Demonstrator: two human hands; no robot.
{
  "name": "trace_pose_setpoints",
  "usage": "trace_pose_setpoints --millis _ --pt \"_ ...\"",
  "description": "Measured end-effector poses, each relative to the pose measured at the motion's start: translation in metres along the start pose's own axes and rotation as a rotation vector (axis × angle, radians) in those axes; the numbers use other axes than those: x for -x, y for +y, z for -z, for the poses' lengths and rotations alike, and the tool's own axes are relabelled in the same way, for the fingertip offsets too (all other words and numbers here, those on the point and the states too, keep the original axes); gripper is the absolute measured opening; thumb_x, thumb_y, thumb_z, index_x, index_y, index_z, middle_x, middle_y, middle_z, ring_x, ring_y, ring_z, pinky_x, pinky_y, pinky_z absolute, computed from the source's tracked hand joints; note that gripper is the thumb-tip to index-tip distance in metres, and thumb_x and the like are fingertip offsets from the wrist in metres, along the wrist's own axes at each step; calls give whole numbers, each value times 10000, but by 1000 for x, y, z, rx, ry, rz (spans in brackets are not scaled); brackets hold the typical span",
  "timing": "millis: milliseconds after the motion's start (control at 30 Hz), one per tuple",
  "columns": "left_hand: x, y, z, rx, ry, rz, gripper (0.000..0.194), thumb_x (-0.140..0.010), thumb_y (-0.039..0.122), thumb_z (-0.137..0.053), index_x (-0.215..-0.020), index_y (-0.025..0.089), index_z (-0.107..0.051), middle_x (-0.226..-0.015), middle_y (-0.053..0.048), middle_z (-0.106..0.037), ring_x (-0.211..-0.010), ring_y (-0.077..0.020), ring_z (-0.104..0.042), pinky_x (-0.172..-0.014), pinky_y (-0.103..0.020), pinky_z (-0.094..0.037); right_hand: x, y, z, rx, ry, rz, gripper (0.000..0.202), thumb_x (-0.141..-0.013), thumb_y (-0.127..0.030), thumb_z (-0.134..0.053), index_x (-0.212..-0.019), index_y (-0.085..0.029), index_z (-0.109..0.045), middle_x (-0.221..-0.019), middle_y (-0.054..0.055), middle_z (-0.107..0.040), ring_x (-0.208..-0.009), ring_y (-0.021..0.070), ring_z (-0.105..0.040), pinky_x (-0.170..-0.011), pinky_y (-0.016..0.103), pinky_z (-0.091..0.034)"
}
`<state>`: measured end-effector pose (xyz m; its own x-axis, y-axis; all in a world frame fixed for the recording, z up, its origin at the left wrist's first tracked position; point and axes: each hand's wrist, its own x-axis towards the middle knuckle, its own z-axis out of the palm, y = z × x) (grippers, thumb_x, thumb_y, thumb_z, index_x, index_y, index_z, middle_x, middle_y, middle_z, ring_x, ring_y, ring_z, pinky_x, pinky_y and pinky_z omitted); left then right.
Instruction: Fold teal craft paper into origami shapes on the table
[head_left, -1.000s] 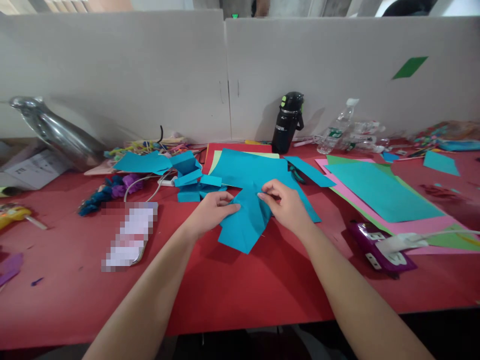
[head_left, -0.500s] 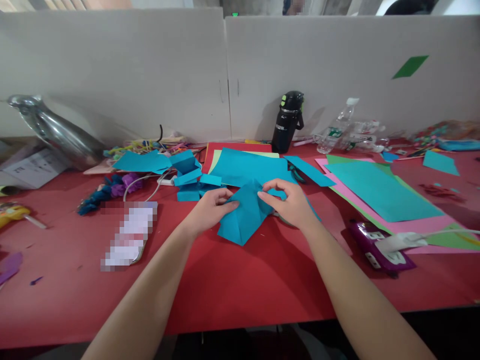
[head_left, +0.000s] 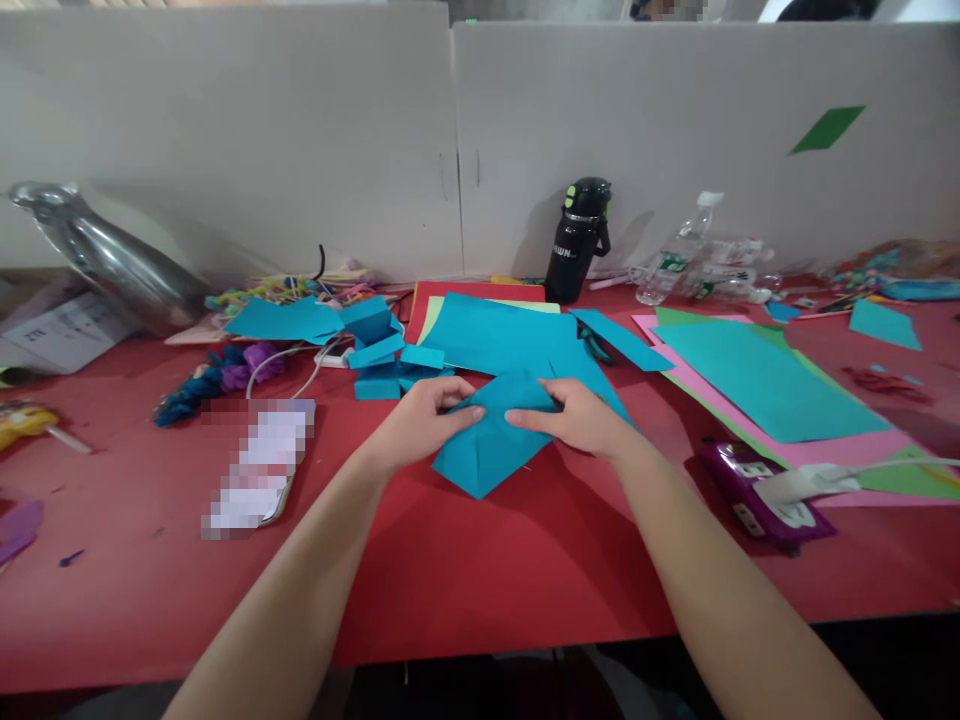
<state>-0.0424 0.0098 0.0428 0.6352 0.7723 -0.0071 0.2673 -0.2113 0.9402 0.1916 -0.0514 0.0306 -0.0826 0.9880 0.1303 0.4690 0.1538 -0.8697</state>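
A folded piece of blue paper [head_left: 487, 452] with visible creases is held between both hands over the red table [head_left: 465, 600]. My left hand [head_left: 431, 415] grips its left edge, thumb on top and fingers behind. On the right side, my right hand [head_left: 574, 415] pinches it with the thumb lying across the upper face; the fingertips behind are partly hidden. Just beyond the hands lies a large blue sheet [head_left: 495, 335]. Several small folded blue paper pieces [head_left: 379, 350] sit behind my left hand.
A blurred phone [head_left: 262, 465] lies at left, a purple power strip [head_left: 757, 495] with a white plug at right. Coloured sheets [head_left: 780, 385] are stacked beyond it. A black bottle [head_left: 576, 245], plastic bottles [head_left: 679, 255] and a metal jug [head_left: 112, 260] stand near the partition [head_left: 300, 130].
My right hand has moved its thumb inward and down over the paper. The paper now looks flatter and wider, its raised fold lowered. The left hand keeps its hold.
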Motion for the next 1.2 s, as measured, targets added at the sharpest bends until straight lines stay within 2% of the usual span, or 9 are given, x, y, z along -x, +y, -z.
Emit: trace_pose_setpoints --millis 200,333,433,533,600,767,900,1100,1200 --pt "2 4 -1 -9 10 13 396 -856 416 -706 -1188 211 -637 -1157 -88 -728 -1052 -281 -697 -797 -364 -582 1 0 0 72 -32 -7 426 -774 -603 -742 -631 -235 -582 -699 48 -674 -727 239 -642 -564 344 -479" --pt "1 5 -2 -37 15 -76 373 -885 381 -670 -1226 232 -653 -1309 -83 -668 -1204 -292 -633 -936 -395 -555 -1 1 1 71 -91 88 456 -805 -584 -724 -567 -252 -521 -737 41 -697 -1083 331 -654 -750 413 -529" --pt "0 5 -2 -85 60 -129 344 -886 362 -664 -1203 229 -669 -1301 -77 -668 -1207 -282 -622 -988 -404 -527 -2 2 -1 114 -16 122 500 -803 -567 -734 -526 -249 -466 -963 77 -739 -1310 371 -536 -878 476 -514" --pt "-1 5 -2 -140 134 -148 323 -887 351 -654 -1185 225 -661 -1285 -70 -664 -1181 -268 -623 -1004 -392 -506 -3 2 -4 140 90 210 475 -835 -527 -720 -555 -235 -470 -1290 88 -654 -1309 345 -531 -964 501 -489" --pt "-1 6 -1 -167 172 -125 336 -892 355 -637 -1202 226 -636 -1280 -71 -655 -1112 -258 -644 -941 -373 -528 -3 0 -6 161 169 311 442 -855 -476 -719 -579 -228 -478 -1364 80 -599 -1288 317 -537 -1012 497 -461" --pt "-1 6 -1 -207 244 -137 290 -903 356 -617 -1162 225 -622 -1225 -57 -643 -1078 -235 -638 -915 -326 -516 -2 -7 -9 196 348 413 285 -866 -384 -727 -687 -232 -567 -1126 77 -618 -1085 272 -598 -949 455 -474" --pt "-1 5 -2 -197 244 -148 251 -910 357 -607 -1120 221 -586 -1178 -51 -626 -1023 -207 -637 -869 -295 -509 -2 -8 -10 227 394 425 228 -884 -365 -709 -742 -238 -584 -897 38 -558 -863 216 -576 -868 427 -472" --pt "-4 -1 -2 -188 251 -129 220 -885 361 -600 -1038 213 -546 -1155 -57 -618 -949 -196 -639 -795 -294 -498 -4 -3 -8 375 449 463 222 -876 -403 -717 -762 -242 -615 -880 48 -558 -845 221 -550 -843 428 -458" --pt "-4 -4 -1 -188 260 -107 220 -871 357 -608 -1020 210 -541 -1113 -51 -626 -909 -191 -637 -771 -294 -489 -4 -3 -9 382 413 477 154 -883 -377 -708 -838 -248 -638 -919 58 -610 -867 229 -574 -863 434 -459"
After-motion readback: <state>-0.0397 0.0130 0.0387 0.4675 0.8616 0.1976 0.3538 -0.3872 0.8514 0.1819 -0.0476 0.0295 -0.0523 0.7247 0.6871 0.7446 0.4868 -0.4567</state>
